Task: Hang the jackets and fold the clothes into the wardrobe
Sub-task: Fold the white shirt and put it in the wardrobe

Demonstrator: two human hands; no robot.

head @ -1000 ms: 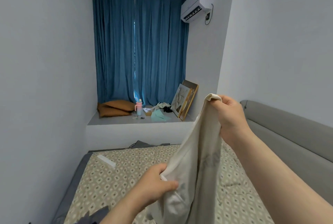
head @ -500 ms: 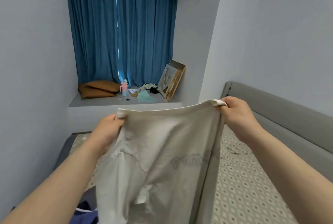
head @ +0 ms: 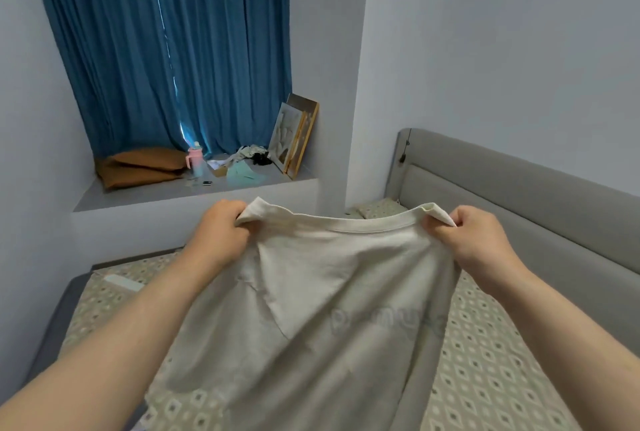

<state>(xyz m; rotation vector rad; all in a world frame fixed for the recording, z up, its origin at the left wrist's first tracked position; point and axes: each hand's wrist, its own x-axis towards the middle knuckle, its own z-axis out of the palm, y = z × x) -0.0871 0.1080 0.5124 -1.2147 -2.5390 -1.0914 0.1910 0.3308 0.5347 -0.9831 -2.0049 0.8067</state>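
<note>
One cream T-shirt [head: 329, 292] is up in front of me, hanging over the middle of the bed [head: 502, 361], its body trailing out of the bottom of my view. Left hand [head: 218, 233] pinches one shoulder, fingers curled into the cloth. Right hand [head: 481, 243] pinches the other, and the collar band runs taut between them.

Step in hand, as I read it: spread it out for folding. I'd hold both pinches level and lower it flat onto the sheet. Then I'd smooth the creased left side before any fold, or that crease gets locked in. No wardrobe in view, so it will need carrying afterwards.

Counting, big to small:
- one bed, with one grey headboard [head: 519, 195] along its right-hand edge
- one blue curtain [head: 166, 49]
- one shirt
- one window ledge [head: 156, 193]
- two brown cushions [head: 138, 167] at the ledge's left end
- two picture frames [head: 294, 136] leaning at its right end
- two hands
- one pink bottle [head: 195, 159] between cushions and frames
</note>
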